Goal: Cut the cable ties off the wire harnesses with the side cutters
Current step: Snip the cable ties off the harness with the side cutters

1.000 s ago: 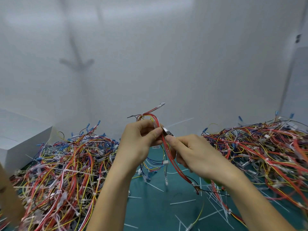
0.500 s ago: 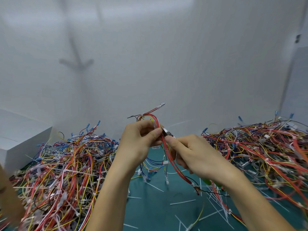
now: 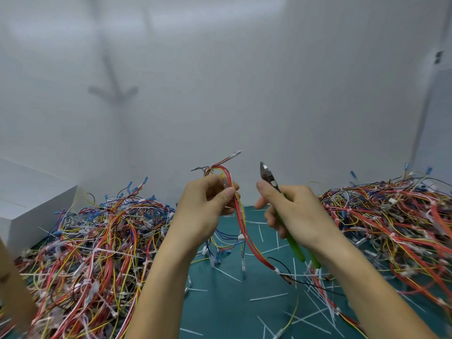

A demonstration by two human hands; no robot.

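My left hand (image 3: pixel 208 206) grips a red, yellow and black wire harness (image 3: pixel 247 238) near its top, thumb and fingers pinched round the bundle. A white cable tie (image 3: pixel 211 167) still binds the wires just above that hand, and another (image 3: pixel 277 270) sits near the harness's lower end. My right hand (image 3: pixel 291 211) holds the side cutters (image 3: pixel 267 176) by their green handles (image 3: pixel 294 243); the metal jaws point up and stand a short gap to the right of the harness, touching nothing.
Large piles of tied harnesses lie on the left (image 3: pixel 93 250) and right (image 3: pixel 396 221) of the green mat (image 3: pixel 232 304). Cut white tie pieces (image 3: pixel 269 296) litter the mat. A white box (image 3: pixel 29 204) stands at far left, a white wall behind.
My right hand has pulled the cutters away from the harness to the right, and the jaws now show clear of the wires. The left hand keeps its hold in about the same place.
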